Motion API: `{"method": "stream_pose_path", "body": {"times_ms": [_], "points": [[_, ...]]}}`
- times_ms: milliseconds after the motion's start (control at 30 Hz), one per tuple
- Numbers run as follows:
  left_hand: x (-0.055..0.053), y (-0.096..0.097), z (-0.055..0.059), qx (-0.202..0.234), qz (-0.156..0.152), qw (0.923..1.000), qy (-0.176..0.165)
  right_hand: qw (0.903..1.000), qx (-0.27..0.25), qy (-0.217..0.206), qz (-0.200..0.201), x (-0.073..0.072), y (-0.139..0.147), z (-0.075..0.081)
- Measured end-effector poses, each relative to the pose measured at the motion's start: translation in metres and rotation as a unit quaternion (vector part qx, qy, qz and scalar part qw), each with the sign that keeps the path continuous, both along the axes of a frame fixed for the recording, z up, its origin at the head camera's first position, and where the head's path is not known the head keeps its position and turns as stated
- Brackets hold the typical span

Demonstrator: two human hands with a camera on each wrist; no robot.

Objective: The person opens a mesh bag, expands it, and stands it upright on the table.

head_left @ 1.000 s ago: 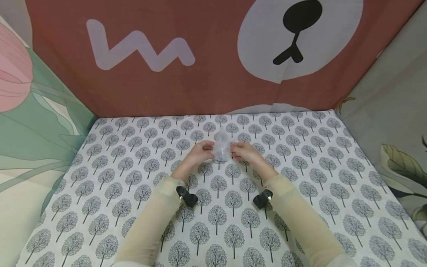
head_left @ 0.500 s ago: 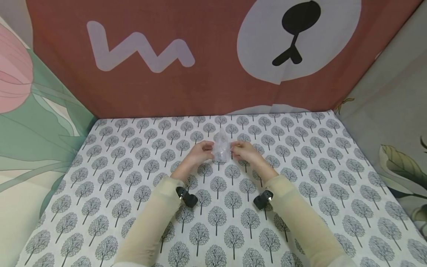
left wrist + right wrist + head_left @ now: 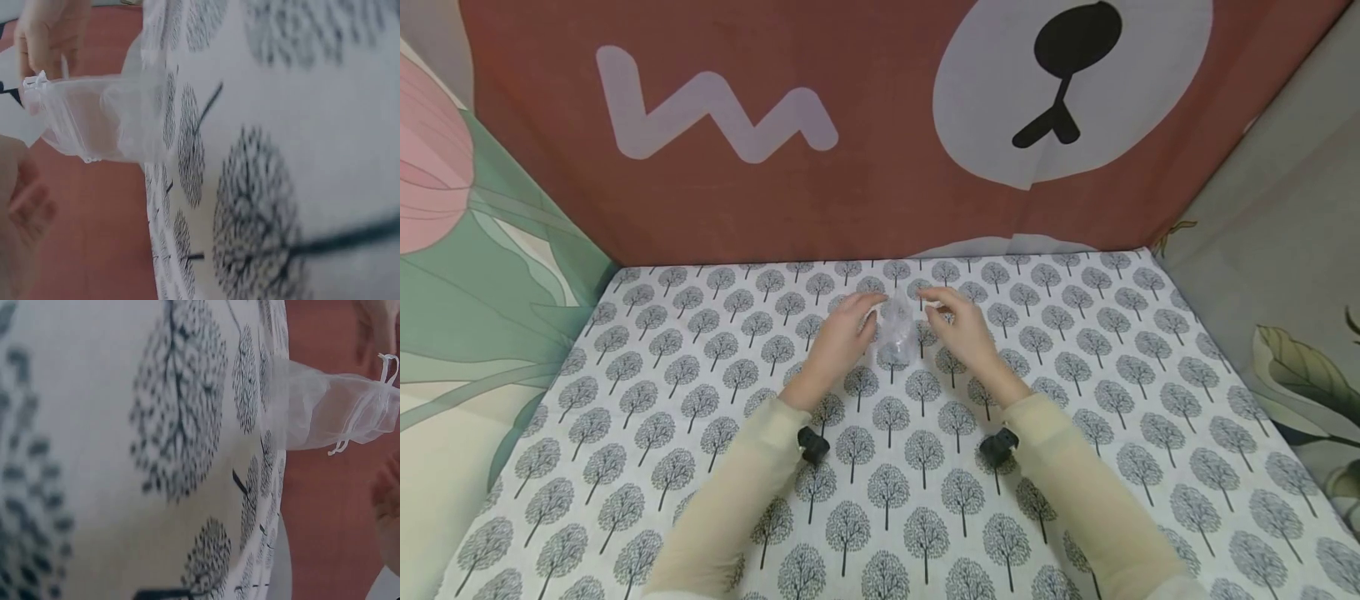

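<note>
A small sheer white drawstring pouch (image 3: 897, 332) stands upright on the tree-print cloth, between both hands in the head view. Its gathered top and thin white cord (image 3: 340, 445) show in the right wrist view; the see-through pouch (image 3: 100, 119) is sideways in the left wrist view. My left hand (image 3: 842, 335) is at the pouch's left, fingers bent loosely toward its upper part. On the other side my right hand (image 3: 961, 329) mirrors it, with a gap between thumb and index finger. Neither hand grips the pouch; bare cloth shows between the right fingertips and it.
The tabletop is covered by a white cloth (image 3: 887, 500) printed with grey trees. Behind it rises a reddish-brown hanging (image 3: 880, 200) with a bear face. Patterned curtains (image 3: 512, 275) stand at the sides. A small black camera sits on each wrist, near the cream sleeves (image 3: 730, 492).
Both hands have moved up from the pouch's lower sides to beside its top, and their fingers have spread. The pouch stays in the same spot and looks slimmer.
</note>
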State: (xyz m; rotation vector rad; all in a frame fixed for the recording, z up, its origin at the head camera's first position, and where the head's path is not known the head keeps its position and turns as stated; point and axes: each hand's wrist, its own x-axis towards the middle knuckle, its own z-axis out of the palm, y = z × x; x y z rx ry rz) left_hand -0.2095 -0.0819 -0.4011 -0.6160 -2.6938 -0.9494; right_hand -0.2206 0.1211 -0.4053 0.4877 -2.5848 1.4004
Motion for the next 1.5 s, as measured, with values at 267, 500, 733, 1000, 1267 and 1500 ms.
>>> {"method": "stream_pose_path", "body": {"times_ms": [267,500,733,1000,1267,1500], "points": [[0.001,-0.004,0.001,-0.108,-0.073,0.9764,0.172,0.9836,0.096,0.138,0.066,0.002,0.001,0.002],[0.0,-0.004,-0.001,-0.132,-0.091,0.9667,0.199,0.9754,0.118,0.166,0.085,0.002,0.002,0.002],[-0.001,-0.005,-0.001,-0.14,-0.116,0.9622,0.203,0.9693,0.141,0.176,0.099,0.003,0.004,0.001],[-0.001,-0.01,-0.003,-0.176,-0.152,0.9376,0.259,0.961,0.163,0.186,0.123,0.004,0.008,0.001],[0.004,-0.013,-0.001,-0.204,-0.174,0.9381,0.22,0.9481,0.192,0.199,0.158,0.006,0.011,0.003],[0.004,-0.013,-0.002,-0.201,-0.188,0.9431,0.186,0.9332,0.226,0.205,0.19,0.009,0.008,0.005]]}}
